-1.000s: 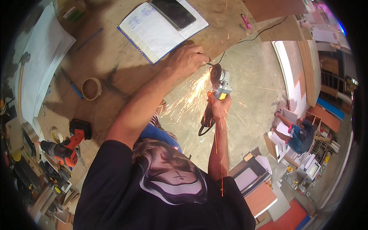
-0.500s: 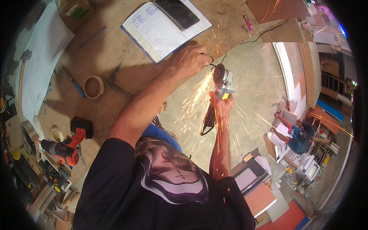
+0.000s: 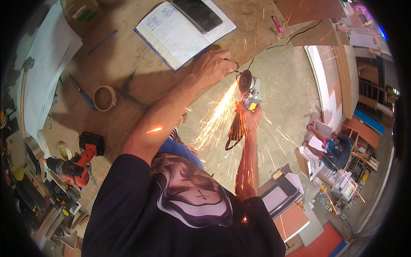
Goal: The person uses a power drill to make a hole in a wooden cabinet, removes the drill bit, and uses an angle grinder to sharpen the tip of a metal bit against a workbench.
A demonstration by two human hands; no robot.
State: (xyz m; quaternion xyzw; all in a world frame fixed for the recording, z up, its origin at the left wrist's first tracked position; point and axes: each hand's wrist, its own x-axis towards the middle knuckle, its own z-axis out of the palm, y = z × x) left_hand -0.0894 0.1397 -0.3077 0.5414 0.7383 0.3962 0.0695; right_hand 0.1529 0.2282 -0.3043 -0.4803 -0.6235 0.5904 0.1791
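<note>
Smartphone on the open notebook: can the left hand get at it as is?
Likely yes: the left hand is beside the notebook and nothing covers the smartphone, though that hand seems to pinch a thin dark rod.

Angle grinder (image 3: 254, 91), grey-headed with yellow patch, was gripped in the right hand (image 3: 251, 116); its dark disc (image 3: 245, 81) shed sparks (image 3: 221, 112). A thin dark piece (image 3: 236, 71), mostly hidden, protruded from the left hand (image 3: 212, 67) beside the disc.

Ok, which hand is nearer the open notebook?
Left. The left hand is close beside the open notebook; the right hand is farther away, gripping the angle grinder.
</note>
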